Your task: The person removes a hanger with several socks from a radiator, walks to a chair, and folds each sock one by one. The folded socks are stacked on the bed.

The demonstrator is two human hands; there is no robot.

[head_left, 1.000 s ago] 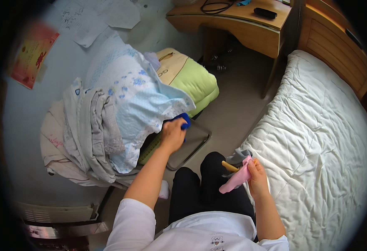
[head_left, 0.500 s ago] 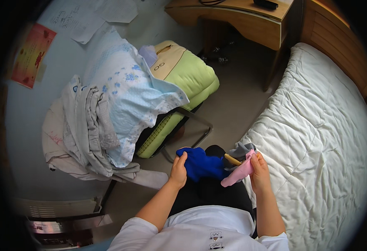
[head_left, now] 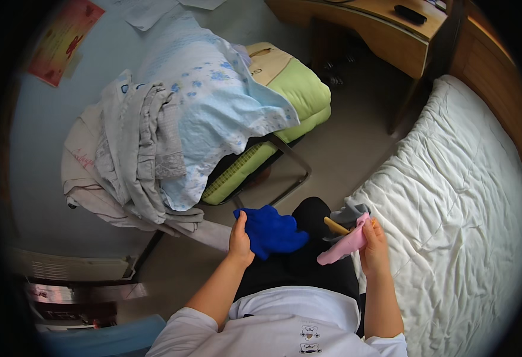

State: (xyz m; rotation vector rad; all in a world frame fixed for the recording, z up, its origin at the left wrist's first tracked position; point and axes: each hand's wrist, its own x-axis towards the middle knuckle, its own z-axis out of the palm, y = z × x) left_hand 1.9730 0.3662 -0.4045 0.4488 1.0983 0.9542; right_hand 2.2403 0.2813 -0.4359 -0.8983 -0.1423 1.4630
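A crumpled bright blue cloth (head_left: 273, 232) hangs over my lap, its left edge pinched in my left hand (head_left: 241, 243). In my right hand (head_left: 374, 241), fingers closed, is a pink sock-shaped cloth (head_left: 342, 245) that droops to the left. Behind it a grey cloth (head_left: 350, 212) and a narrow tan strip (head_left: 335, 225) stick out from the same grip; I cannot make out exactly what they are. The blue cloth and the pink one are apart, with my black-trousered knee (head_left: 310, 212) between them.
A white quilt (head_left: 445, 214) covers the bed on the right. At the left, a chair (head_left: 294, 184) bears a green cushion (head_left: 308, 95), a blue-flowered cloth (head_left: 213, 113) and grey clothes (head_left: 142, 143). A wooden desk (head_left: 386, 41) stands at the back.
My left hand has moved left and slightly up with the blue cloth, widening the gap to the pink one. My right hand has barely moved. The whole view has shifted a little.
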